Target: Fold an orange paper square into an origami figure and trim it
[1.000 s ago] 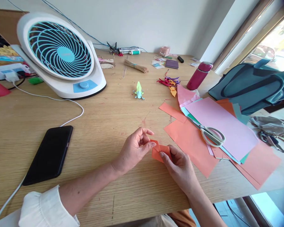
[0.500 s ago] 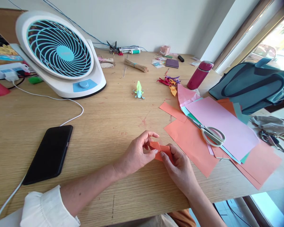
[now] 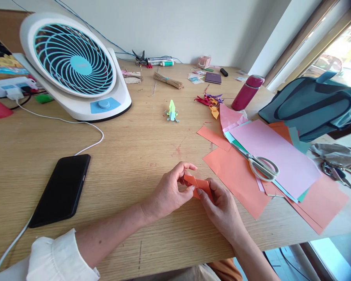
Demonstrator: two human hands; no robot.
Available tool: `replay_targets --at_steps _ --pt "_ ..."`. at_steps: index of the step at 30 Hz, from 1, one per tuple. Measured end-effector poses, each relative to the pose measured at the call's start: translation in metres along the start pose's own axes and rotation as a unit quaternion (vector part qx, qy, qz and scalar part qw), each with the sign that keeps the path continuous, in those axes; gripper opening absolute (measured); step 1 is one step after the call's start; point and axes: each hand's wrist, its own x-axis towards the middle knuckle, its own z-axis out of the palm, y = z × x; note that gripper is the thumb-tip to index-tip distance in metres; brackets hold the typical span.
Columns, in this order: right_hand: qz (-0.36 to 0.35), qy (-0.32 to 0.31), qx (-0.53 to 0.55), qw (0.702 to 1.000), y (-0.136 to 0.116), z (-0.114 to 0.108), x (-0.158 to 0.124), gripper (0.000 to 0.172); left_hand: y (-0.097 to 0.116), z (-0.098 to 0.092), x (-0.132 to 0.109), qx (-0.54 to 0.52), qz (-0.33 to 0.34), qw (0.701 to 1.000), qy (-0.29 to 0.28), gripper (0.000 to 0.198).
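Left grip (image 3: 170, 188) and right grip (image 3: 222, 207) both pinch the folded orange paper (image 3: 204, 187), between them over the bench (image 3: 123, 164); scissors (image 3: 251, 159) (on loose sheets (image 3: 283, 152)) lie beyond right grip, rightward.

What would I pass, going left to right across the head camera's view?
Fan → left hand → folded paper → right hand → scissors → bag.

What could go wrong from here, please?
The left hand and right hand both hold the small orange paper, so uneven pulling might tear it. The scissors lie loose on the paper sheets beyond the right hand; a careless reach could bump them.
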Motion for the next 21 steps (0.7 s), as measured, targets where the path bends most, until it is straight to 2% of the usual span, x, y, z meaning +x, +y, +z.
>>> replay_targets --at_steps 7,14,21 --pt "0.006 -0.008 0.027 1.000 0.0033 -0.0013 -0.0007 0.021 -0.0004 0.0000 -0.0005 0.003 -0.005 1.000 0.012 0.036" --pt "0.006 -0.006 0.015 1.000 0.0024 -0.0016 -0.0001 0.016 -0.0012 0.0021 -0.0003 0.007 -0.017 1.000 0.008 0.038" --pt "0.009 -0.008 0.008 1.000 0.0015 -0.0011 0.0003 0.017 0.0012 0.0007 -0.0010 0.044 0.010 0.999 0.015 0.036"
